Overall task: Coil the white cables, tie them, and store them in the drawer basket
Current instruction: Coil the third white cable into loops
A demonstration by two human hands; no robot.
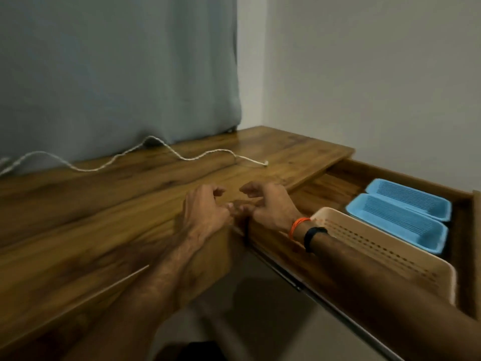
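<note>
The fingers [220, 191] of the left hand [201, 211] are seen loosely curled over the front edge of the table [78, 217], and nothing can be made out between them; the fingers of the right hand [270, 204] are curled in the same loose way, with their tips blurred where the two hands nearly meet. Whether the thumbs touch each other cannot be told, as that spot is smeared by motion. An orange thread [298, 226] and a dark band [313, 238] are worn on the right wrist, and the right forearm is laid across the near end of a beige basket [390, 254], so that part of its rim is hidden. The basket is set in the open drawer [463, 256], just beside two blue trays [400, 220], the farther of which is partly covered by the nearer. What lies inside the basket cannot be made out. The white cable [182, 156] is seen lying in loose waves at the back of the table, well apart from both hands, its right end free on the wood and its left end cut off by the frame edge. A grey curtain [117, 74] hangs behind it, and part of the cable is pressed against its hem.
</note>
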